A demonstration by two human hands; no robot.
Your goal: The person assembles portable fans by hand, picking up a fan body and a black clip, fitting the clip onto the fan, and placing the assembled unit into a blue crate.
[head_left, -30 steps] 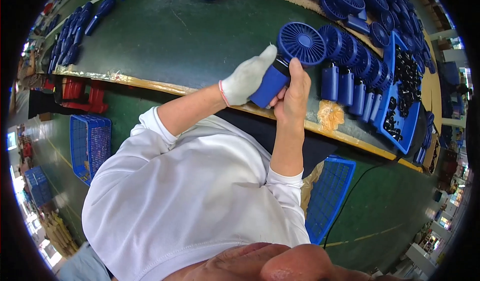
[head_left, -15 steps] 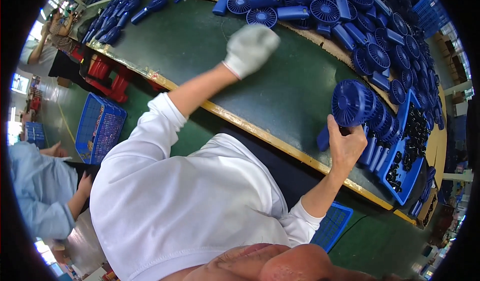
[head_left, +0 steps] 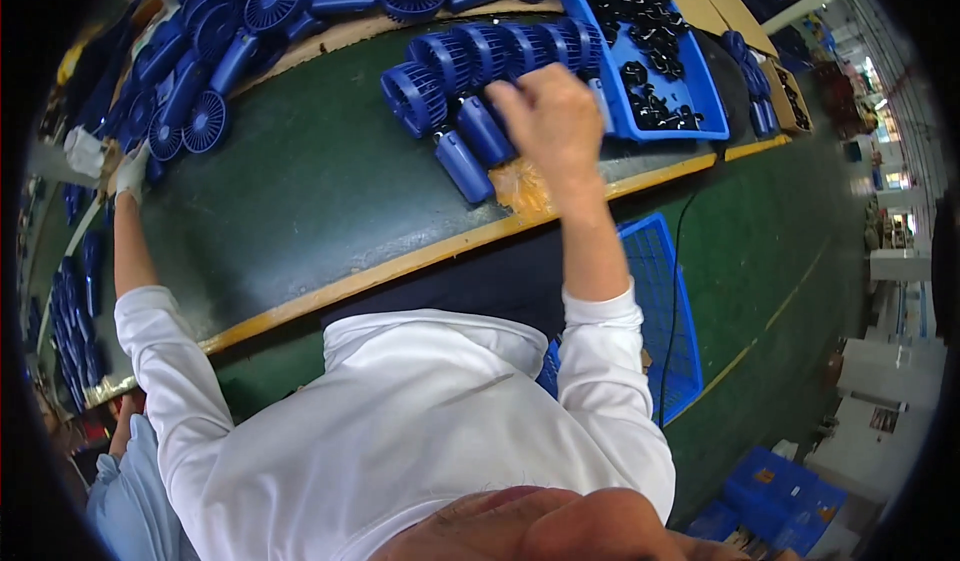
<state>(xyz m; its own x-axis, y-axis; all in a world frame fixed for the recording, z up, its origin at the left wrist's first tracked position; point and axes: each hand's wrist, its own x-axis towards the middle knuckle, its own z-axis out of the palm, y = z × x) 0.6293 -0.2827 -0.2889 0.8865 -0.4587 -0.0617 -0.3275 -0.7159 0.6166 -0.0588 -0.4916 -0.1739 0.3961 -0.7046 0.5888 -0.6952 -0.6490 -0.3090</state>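
Bare right hand (head_left: 555, 121) resting on the row of blue handheld fans (head_left: 480, 66) lined up head to head just beside the blue tray (head_left: 700, 101) of small black parts, fingers curled down over the handles, grip itself hidden behind the knuckles so cannot tell whether pinching. Gloved left hand (head_left: 128, 173) stretched far out from that tray to the loose heap of blue fans (head_left: 205, 51) at the green table (head_left: 300, 201) far edge, fingers too small to tell. Neat row kept next to the tray, probably for easy reach.
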